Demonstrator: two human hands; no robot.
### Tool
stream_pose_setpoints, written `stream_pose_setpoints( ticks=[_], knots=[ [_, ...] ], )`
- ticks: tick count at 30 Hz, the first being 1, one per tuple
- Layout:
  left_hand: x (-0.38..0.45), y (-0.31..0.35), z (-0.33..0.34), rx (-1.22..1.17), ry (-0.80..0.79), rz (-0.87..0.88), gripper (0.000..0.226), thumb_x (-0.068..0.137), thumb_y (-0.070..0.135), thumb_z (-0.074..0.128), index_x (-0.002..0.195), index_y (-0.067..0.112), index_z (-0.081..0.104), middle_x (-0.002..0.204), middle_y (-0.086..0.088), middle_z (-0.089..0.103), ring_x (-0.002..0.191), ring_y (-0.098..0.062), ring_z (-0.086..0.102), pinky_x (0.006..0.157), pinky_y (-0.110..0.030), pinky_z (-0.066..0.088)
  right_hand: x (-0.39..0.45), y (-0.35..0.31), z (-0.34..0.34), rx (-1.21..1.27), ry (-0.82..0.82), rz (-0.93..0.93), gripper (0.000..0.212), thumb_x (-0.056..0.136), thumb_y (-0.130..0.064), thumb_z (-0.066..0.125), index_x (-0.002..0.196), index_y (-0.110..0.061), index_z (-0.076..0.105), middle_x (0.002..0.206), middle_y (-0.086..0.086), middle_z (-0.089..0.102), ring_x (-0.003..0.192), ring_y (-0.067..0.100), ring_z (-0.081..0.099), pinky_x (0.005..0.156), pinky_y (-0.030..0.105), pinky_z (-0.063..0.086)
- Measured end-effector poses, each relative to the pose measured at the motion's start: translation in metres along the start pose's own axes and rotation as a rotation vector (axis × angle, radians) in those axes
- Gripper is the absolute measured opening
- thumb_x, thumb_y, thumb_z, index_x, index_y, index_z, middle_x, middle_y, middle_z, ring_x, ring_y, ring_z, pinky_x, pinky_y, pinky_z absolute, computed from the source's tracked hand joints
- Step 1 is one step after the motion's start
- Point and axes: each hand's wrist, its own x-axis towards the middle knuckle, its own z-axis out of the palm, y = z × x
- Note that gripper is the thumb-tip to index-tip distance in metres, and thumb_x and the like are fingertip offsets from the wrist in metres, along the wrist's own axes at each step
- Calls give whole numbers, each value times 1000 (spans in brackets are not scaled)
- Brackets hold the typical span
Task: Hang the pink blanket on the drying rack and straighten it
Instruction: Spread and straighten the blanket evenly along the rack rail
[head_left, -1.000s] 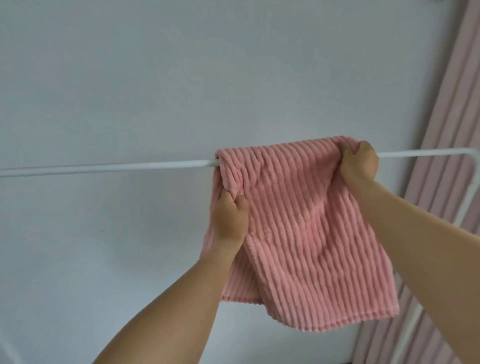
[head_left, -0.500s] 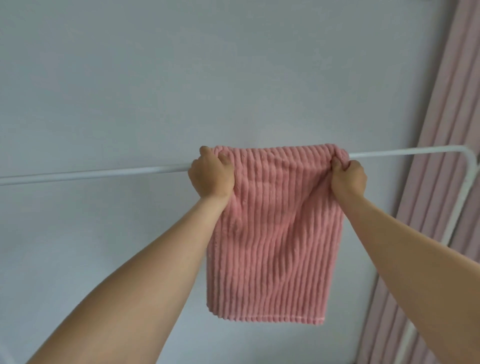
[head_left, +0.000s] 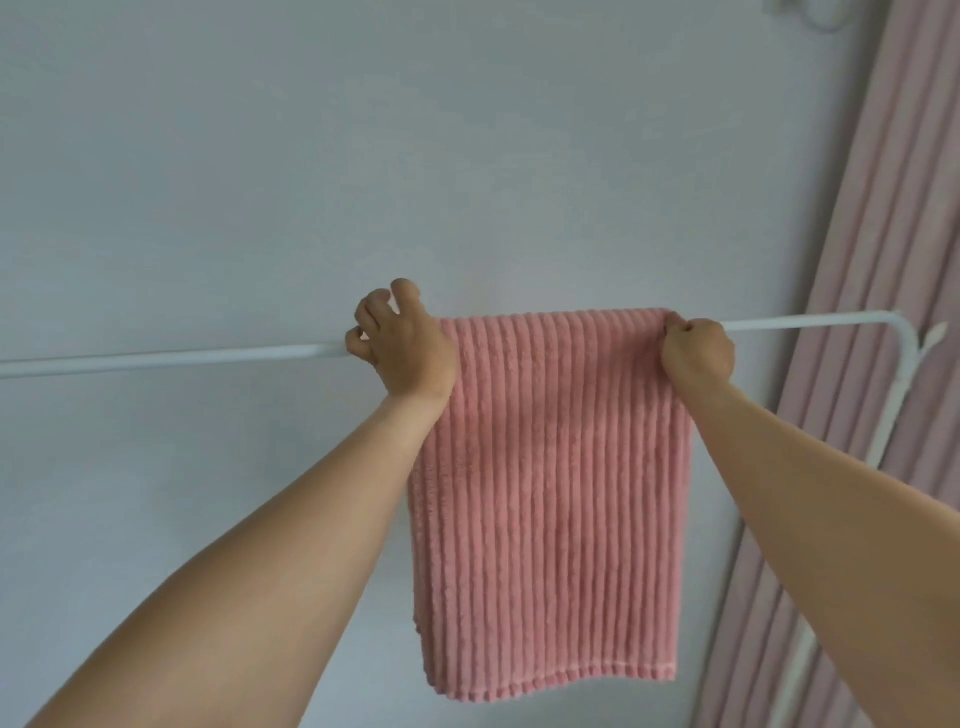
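Observation:
The pink ribbed blanket (head_left: 550, 493) hangs flat over the white rail of the drying rack (head_left: 156, 358), its lower edge roughly level. My left hand (head_left: 402, 345) is at the blanket's top left corner; its fingers are lifted and loosely curled above the rail, gripping nothing I can see. My right hand (head_left: 698, 353) pinches the blanket's top right corner at the rail, fingers curled round the fold. Both forearms reach up from below.
The rail bends down into a white upright (head_left: 906, 374) at the right. A pink pleated curtain (head_left: 883, 249) hangs just behind that upright. A plain pale wall fills the background.
The bunched blanket has been spread along the rail and now hangs flat. My left hand moved up to the top left corner, then loosened its fingers; my right hand kept its hold.

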Motion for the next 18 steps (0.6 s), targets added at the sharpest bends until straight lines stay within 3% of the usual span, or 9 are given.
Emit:
stream_pose_setpoints(
  ticks=[3, 6, 8, 10, 15, 18],
  knots=[
    [2, 7, 3, 136, -36, 266, 29, 91, 14, 49, 116, 20, 61, 121, -7, 60, 125, -27, 45, 106, -52, 20, -3, -4, -8, -58, 137, -33, 33, 95, -29, 49, 109, 0, 55, 114, 23, 59, 108, 43, 55, 90, 44, 43],
    [6, 25, 0, 289, -194, 422, 37, 98, 33, 34, 106, 19, 67, 101, -6, 68, 106, -29, 58, 108, -53, 22, 4, -16, -17, -60, 138, -97, 30, 96, -28, 50, 107, -1, 60, 115, 22, 57, 107, 42, 53, 91, 43, 43],
    [6, 36, -5, 311, -340, 466, 46, 100, 41, 26, 101, 19, 67, 96, -5, 70, 93, -31, 60, 96, -47, 34, 12, -24, -18, -99, 45, -140, 34, 95, -31, 50, 94, -1, 66, 103, 20, 62, 101, 40, 58, 83, 40, 45],
    [6, 40, -6, 322, -482, 451, 49, 101, 47, 22, 95, 21, 64, 91, -1, 67, 82, -29, 54, 80, -41, 33, 19, -29, -20, -166, -70, -127, 35, 92, -33, 54, 82, -1, 64, 81, 14, 63, 88, 37, 61, 71, 34, 43],
    [7, 22, 7, 304, -403, 491, 51, 99, 51, 23, 89, 22, 64, 73, 2, 62, 70, -26, 55, 70, -37, 37, 25, -38, -19, -334, -150, -140, 34, 91, -20, 64, 66, -8, 45, 64, 6, 51, 60, 24, 48, 62, 32, 40],
    [3, 19, 11, 277, -368, 534, 51, 100, 50, 24, 87, 20, 63, 67, 5, 57, 65, -23, 53, 67, -35, 37, 14, -49, -18, -587, -81, -272, 22, 87, 0, 59, 70, -8, 47, 68, 8, 49, 66, 28, 50, 60, 33, 41]
  ],
)
